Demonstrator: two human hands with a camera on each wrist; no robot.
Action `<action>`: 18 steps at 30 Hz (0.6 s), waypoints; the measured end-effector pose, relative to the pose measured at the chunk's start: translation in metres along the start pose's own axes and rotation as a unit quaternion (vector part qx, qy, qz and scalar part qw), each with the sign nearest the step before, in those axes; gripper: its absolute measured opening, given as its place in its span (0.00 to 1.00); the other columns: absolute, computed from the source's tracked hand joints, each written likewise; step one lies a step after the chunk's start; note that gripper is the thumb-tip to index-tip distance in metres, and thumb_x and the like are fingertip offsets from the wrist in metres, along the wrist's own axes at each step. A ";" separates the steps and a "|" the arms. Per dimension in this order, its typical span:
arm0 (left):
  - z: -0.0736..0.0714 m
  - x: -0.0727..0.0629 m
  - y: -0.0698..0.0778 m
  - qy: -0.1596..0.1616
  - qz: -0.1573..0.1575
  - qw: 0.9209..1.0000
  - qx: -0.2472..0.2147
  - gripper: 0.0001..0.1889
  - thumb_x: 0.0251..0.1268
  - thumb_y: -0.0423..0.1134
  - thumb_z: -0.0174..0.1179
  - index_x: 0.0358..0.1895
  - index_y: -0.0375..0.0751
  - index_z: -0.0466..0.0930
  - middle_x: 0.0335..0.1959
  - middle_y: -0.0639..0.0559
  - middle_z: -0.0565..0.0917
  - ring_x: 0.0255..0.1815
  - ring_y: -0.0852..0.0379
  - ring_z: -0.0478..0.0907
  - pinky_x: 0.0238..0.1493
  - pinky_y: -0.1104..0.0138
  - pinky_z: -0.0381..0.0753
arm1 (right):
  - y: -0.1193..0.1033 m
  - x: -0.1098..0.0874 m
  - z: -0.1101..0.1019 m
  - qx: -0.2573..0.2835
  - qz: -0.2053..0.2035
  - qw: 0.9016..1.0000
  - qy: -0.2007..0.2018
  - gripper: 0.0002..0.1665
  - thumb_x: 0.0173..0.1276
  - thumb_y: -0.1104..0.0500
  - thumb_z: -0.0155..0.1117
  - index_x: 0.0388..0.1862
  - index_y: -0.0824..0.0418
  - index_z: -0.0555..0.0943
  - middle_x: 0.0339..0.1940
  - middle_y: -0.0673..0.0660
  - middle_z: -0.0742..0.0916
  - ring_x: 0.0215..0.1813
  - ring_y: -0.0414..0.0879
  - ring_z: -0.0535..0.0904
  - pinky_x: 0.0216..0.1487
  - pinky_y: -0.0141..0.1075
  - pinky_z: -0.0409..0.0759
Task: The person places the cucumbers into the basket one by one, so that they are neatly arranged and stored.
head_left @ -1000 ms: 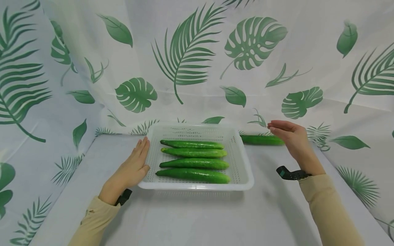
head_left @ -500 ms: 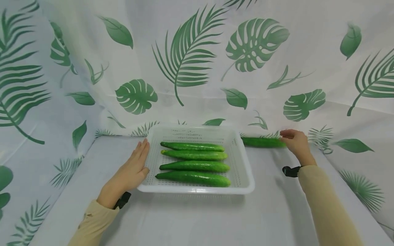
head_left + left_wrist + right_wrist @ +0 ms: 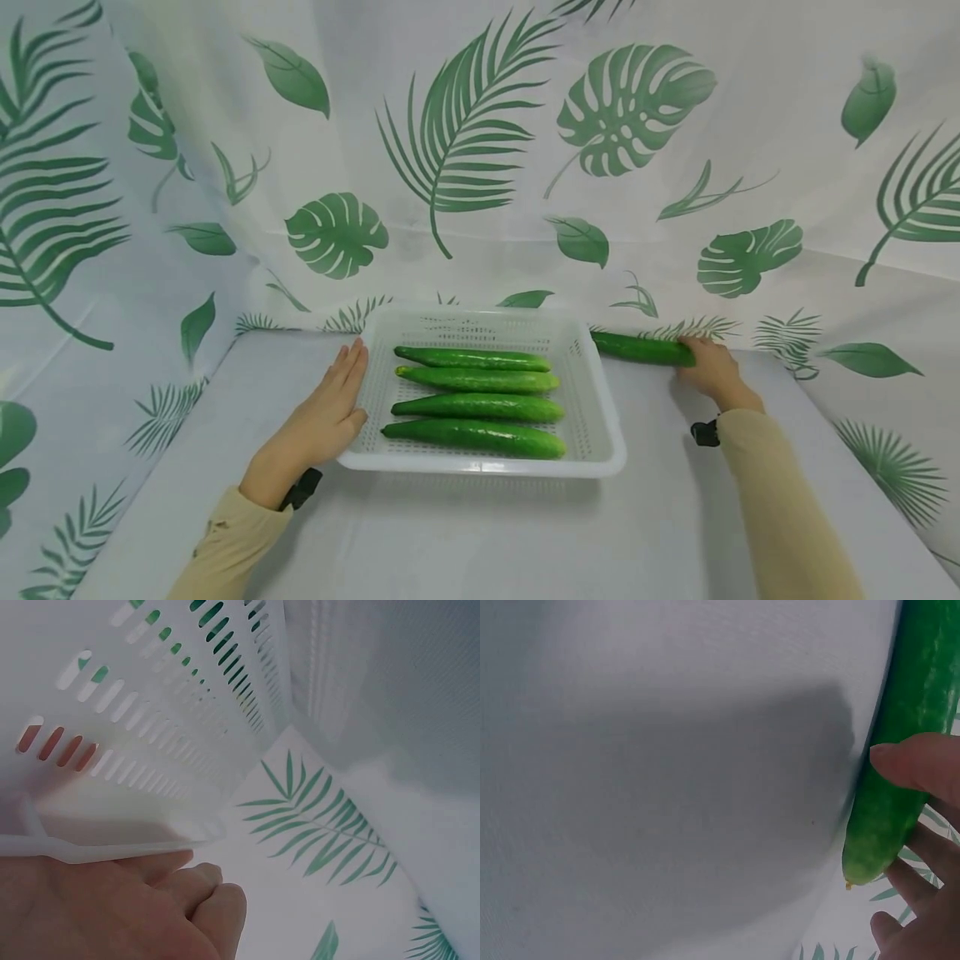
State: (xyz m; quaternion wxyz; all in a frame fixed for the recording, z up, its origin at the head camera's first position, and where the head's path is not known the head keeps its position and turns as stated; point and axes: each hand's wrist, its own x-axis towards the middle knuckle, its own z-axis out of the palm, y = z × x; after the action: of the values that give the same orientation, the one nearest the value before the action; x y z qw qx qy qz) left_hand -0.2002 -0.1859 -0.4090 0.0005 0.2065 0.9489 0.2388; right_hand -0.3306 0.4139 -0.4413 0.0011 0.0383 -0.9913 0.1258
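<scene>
In the head view a white perforated plastic basket (image 3: pixel 480 467) holds several green cucumbers (image 3: pixel 480 407) lying side by side. My left hand (image 3: pixel 318 412) rests on the basket's left side with straight fingers; the left wrist view shows the hand (image 3: pixel 127 907) against the basket's slotted wall (image 3: pixel 150 697). Behind the basket's right side another cucumber (image 3: pixel 645 348) lies at the table's back edge, its left end hidden by the basket. At that cucumber's right end is my right hand (image 3: pixel 712 371). In the right wrist view, thumb and fingers pinch the cucumber (image 3: pixel 907 727) from both sides.
A grey-white table surface (image 3: pixel 480 542) spreads in front of and beside the basket. A white curtain (image 3: pixel 510 267) with green leaf prints hangs close behind the table and along both sides.
The right hand has come down from above the back right of the table and now grips the right end of the loose cucumber. The left hand stays on the basket.
</scene>
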 end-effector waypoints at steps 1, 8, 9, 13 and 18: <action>0.000 0.000 0.000 0.000 0.000 1.000 -0.001 0.40 0.67 0.31 0.44 0.78 0.27 0.33 0.81 0.38 0.34 0.80 0.40 0.28 0.76 0.43 0.40 | 0.000 -0.001 0.001 0.003 0.004 1.000 -0.001 0.36 0.62 0.61 0.56 0.68 0.76 0.63 0.65 0.82 0.67 0.63 0.82 0.60 0.60 0.74 0.61; -0.002 0.000 0.003 -0.001 0.000 1.000 -0.002 0.40 0.67 0.31 0.43 0.77 0.26 0.33 0.81 0.38 0.34 0.80 0.40 0.27 0.76 0.44 0.39 | 0.001 -0.019 -0.002 0.106 0.012 0.994 -0.005 0.32 0.63 0.64 0.62 0.65 0.75 0.68 0.61 0.80 0.70 0.60 0.76 0.65 0.59 0.70 0.64; -0.002 0.000 0.003 -0.001 0.000 1.000 -0.002 0.40 0.67 0.31 0.43 0.77 0.26 0.33 0.80 0.38 0.33 0.80 0.40 0.27 0.76 0.44 0.40 | 0.002 -0.022 -0.003 0.126 0.014 0.992 -0.012 0.32 0.64 0.63 0.63 0.65 0.75 0.69 0.61 0.80 0.71 0.60 0.75 0.66 0.59 0.69 0.65; -0.003 0.000 0.004 -0.004 -0.004 1.000 -0.001 0.40 0.67 0.32 0.43 0.77 0.27 0.32 0.81 0.38 0.33 0.80 0.41 0.27 0.76 0.43 0.40 | 0.008 -0.036 -0.001 0.186 0.023 0.981 -0.038 0.36 0.66 0.57 0.68 0.68 0.73 0.69 0.65 0.77 0.71 0.60 0.68 0.68 0.57 0.61 0.70; -0.001 0.000 0.003 -0.004 -0.008 1.000 0.000 0.40 0.67 0.32 0.43 0.78 0.27 0.32 0.81 0.39 0.33 0.80 0.41 0.27 0.76 0.44 0.40 | 0.014 -0.051 0.002 0.253 0.037 0.965 -0.051 0.41 0.67 0.50 0.69 0.70 0.72 0.68 0.69 0.74 0.70 0.62 0.62 0.66 0.57 0.54 0.69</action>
State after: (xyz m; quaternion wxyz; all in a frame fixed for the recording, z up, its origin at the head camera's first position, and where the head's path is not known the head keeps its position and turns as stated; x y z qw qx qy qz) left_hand -0.1989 -0.1841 -0.4063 0.0061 0.1994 0.9506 0.2378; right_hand -0.2805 0.4312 -0.4473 -0.0638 0.0069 -0.9266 0.3705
